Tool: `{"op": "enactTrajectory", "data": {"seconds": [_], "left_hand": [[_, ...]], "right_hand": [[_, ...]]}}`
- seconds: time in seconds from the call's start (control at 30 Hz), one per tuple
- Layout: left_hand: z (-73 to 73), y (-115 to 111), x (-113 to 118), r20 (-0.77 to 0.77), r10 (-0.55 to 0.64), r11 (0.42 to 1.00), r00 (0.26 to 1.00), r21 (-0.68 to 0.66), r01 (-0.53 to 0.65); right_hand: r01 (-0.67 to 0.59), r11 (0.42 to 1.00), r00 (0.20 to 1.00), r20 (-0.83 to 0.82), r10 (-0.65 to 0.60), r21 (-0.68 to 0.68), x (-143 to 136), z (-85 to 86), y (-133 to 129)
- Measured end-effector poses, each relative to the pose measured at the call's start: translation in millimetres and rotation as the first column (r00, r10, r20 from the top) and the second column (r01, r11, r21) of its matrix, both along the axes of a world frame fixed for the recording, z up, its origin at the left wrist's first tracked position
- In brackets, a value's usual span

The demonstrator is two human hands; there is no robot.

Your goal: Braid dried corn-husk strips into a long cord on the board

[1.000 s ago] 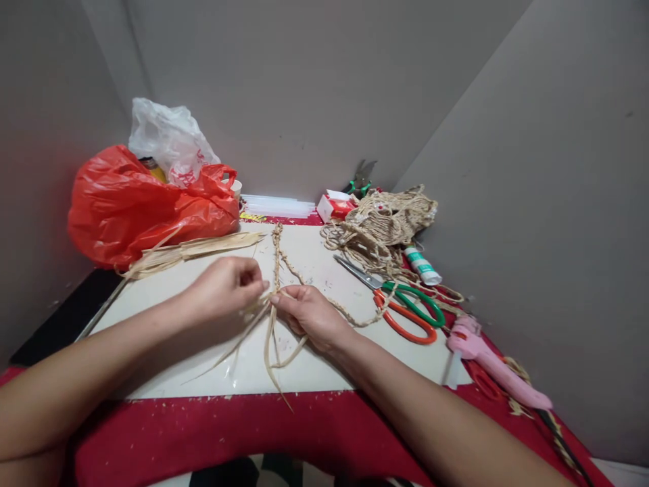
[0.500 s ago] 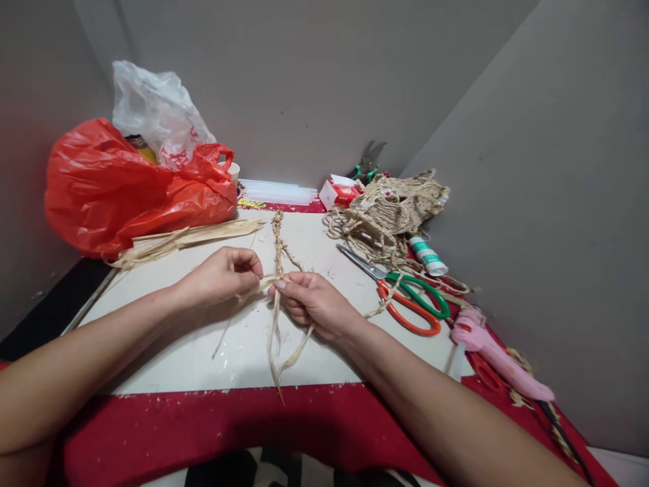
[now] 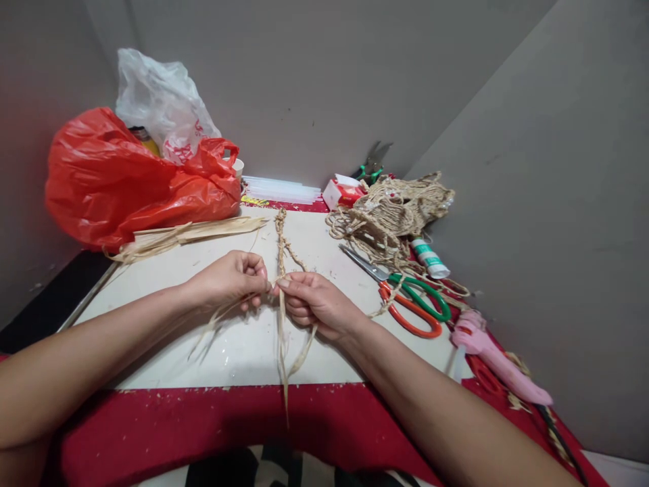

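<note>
A thin braided cord (image 3: 280, 245) of dry straw-coloured fibre lies upright in view on the white board, with a side strand branching to the right. Its lower end is pinched between the thumb and fingers of my right hand (image 3: 317, 303). Loose fibre strips (image 3: 282, 345) hang down from that pinch toward the board's front edge. Just to the left, my left hand (image 3: 237, 279) has its fingertips closed on another fibre strip, whose loose tail (image 3: 210, 328) trails down and left. The fingertips of both hands nearly meet.
Scissors (image 3: 405, 294) with green and orange handles lie at right, below a heap of braided rope (image 3: 400, 206). Beyond are a white-green roll (image 3: 430, 258) and a pink glue gun (image 3: 499, 358). Flat dry strips (image 3: 197, 233) lie by a red plastic bag (image 3: 136, 189) at left.
My left hand has moved slightly right, closer to my right hand, and the strip it holds now trails lower left. My right hand keeps its pinch; the view has shifted a little.
</note>
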State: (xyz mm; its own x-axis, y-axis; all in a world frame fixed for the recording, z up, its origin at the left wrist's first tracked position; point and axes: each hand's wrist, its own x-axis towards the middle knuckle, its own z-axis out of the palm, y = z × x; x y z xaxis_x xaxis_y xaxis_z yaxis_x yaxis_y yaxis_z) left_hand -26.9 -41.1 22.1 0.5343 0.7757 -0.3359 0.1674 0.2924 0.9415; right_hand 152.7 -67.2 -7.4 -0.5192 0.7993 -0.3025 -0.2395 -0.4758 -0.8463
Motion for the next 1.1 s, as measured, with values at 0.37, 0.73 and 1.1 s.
{"op": "enactTrajectory", "data": {"seconds": [0.37, 0.73, 1.1], "left_hand": [[-11.4, 0.8, 2.6, 0.090, -0.021, 0.993, 0.996, -0.117, 0.032], [-15.0, -8.1, 8.5, -0.157, -0.026, 0.963, 0.987, 0.260, 0.067], [-25.6, -7.2, 6.8, -0.128, -0.138, 0.977, 0.982, 0.148, 0.156]], "right_hand": [[-0.054, 0.999, 0.997, 0.046, 0.054, 0.005, 3.2, -1.4, 1.9], [-0.129, 0.990, 0.991, 0.036, 0.131, -0.055, 4.4, 4.2, 1.8], [-0.196, 0.981, 0.977, 0.084, 0.195, -0.001, 6.1, 0.1, 3.2]]}}
